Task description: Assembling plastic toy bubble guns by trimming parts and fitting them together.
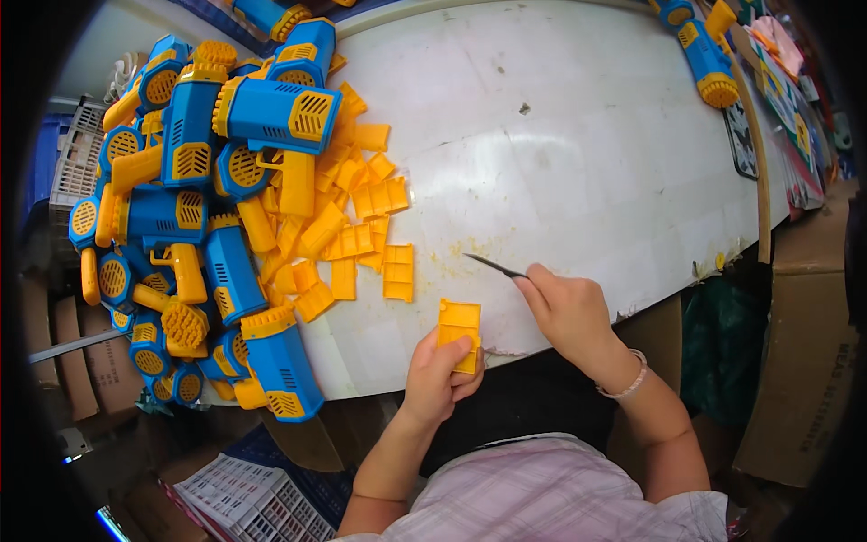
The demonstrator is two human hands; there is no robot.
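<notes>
My left hand [428, 381] is closed on a yellow plastic cover [460, 316], its thumb pressed on the ribbed inner face. The cover is held upright at the table's near edge. To its right, my right hand [571, 312] grips a slim dark knife [492, 265], whose pointed blade angles left over the tabletop. Blade and cover are apart. Fine yellow shavings [461, 257] lie scattered beneath the knife tip. Several similar loose yellow covers [398, 273] form a heap left of my hands.
Blue and yellow toy bubble guns [278, 116] are piled high along the table's left side. Another toy gun [706, 61] lies at the far right, near a dark phone-like slab [742, 140]. The white table [578, 163] curves round in front of me; a cardboard box [799, 343] stands at right.
</notes>
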